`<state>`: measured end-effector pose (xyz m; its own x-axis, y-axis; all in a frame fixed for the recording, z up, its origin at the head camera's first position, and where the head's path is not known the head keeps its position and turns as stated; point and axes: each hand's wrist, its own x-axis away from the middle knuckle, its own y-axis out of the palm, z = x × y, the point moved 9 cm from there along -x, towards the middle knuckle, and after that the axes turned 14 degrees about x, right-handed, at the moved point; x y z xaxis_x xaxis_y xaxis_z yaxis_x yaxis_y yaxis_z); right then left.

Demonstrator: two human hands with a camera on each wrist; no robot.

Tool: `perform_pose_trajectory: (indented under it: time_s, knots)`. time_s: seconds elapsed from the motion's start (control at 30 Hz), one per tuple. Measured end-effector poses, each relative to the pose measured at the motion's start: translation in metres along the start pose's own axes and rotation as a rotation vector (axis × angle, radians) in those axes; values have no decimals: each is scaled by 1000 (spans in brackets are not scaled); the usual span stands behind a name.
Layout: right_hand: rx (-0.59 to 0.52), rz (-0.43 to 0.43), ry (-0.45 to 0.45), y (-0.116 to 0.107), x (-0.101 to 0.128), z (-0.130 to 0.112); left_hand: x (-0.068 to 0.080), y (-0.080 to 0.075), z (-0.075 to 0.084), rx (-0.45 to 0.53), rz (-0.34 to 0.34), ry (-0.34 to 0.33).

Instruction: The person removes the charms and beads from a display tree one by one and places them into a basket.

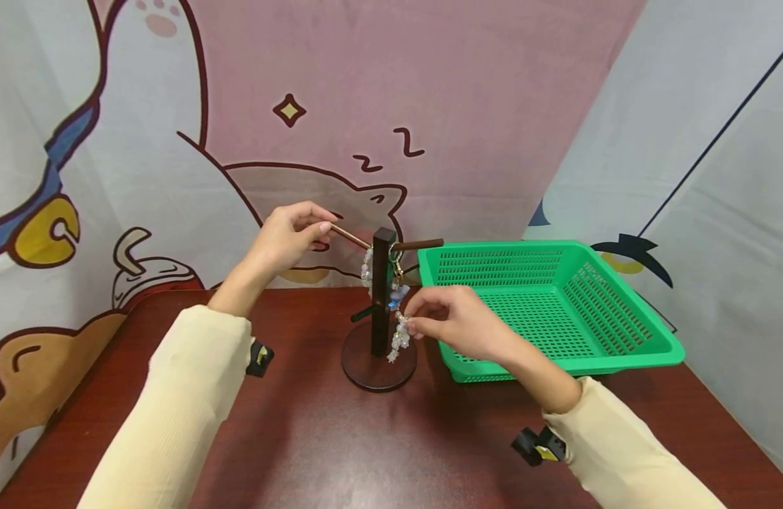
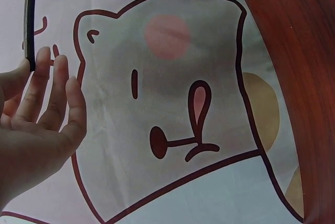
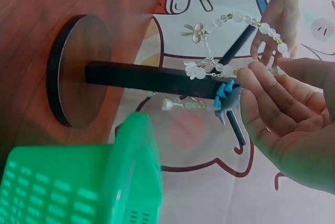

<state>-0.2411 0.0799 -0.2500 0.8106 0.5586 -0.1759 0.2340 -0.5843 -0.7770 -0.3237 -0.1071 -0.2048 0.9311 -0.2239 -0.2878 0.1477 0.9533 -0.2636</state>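
Observation:
A dark wooden stand [image 1: 381, 297] with a round base [image 1: 366, 371] and side pegs stands mid-table. My left hand [image 1: 320, 230] pinches the tip of its left peg [image 1: 351, 237]; in the left wrist view the peg [image 2: 30, 25] lies between thumb and fingers [image 2: 49, 85]. Beaded charm strings hang from the stand. My right hand [image 1: 412, 322] pinches the lower end of one pale bead string [image 1: 401, 338] beside the post. The right wrist view shows the fingers [image 3: 256, 85] on that chain [image 3: 209, 69], next to a blue charm [image 3: 226, 94] and a bead loop [image 3: 256, 24].
A green plastic basket [image 1: 627, 353] sits right of the stand, close to my right hand, with nothing visible inside. A cartoon-printed cloth backdrop [image 1: 239, 106] closes off the back and sides of the red-brown table [image 1: 340, 452].

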Motion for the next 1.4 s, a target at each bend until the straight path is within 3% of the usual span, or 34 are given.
perform_pose_trajectory:
  time_s: [0.33,0.83,1.4]
  knots:
    - [33,24,22,-22,8,5,2,-2,1,-9,2,-3]
    - [80,51,131,-61,39,36,2,-1,0,2,-4,2]
    - [128,36,155,-59,68,75,3,1,1,4,-5,-6]
